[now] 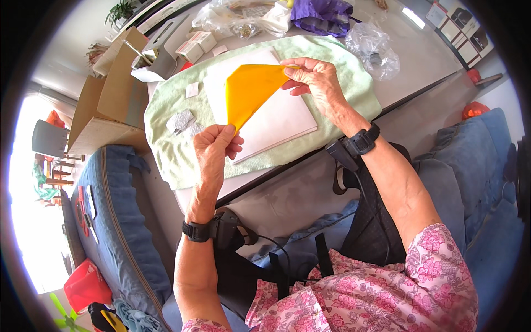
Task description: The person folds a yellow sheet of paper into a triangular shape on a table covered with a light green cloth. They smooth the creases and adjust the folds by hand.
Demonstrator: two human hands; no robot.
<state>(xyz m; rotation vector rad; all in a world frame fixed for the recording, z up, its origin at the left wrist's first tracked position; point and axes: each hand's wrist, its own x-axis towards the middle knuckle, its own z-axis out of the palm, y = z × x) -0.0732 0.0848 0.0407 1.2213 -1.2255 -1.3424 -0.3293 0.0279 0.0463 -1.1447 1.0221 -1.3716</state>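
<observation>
A folded sheet of yellow paper (251,87) is stretched between my two hands, above a stack of white paper (276,124). My left hand (214,145) pinches its lower, near corner between thumb and fingers. At the paper's far right corner, my right hand (316,83) grips it the same way, with the other fingers bent beneath. The yellow piece has a straight diagonal edge facing me and a blunt point at the upper left. Under the white stack lies a pale green towel (166,149) spread on the table.
Crumpled grey-white scraps (180,122) and a small pale square (192,90) lie left on the towel. Beyond are small white boxes (197,46), an open cardboard box (113,105), a purple bag (321,16) and clear plastic bags (373,50). A blue-covered sofa (470,171) stands right.
</observation>
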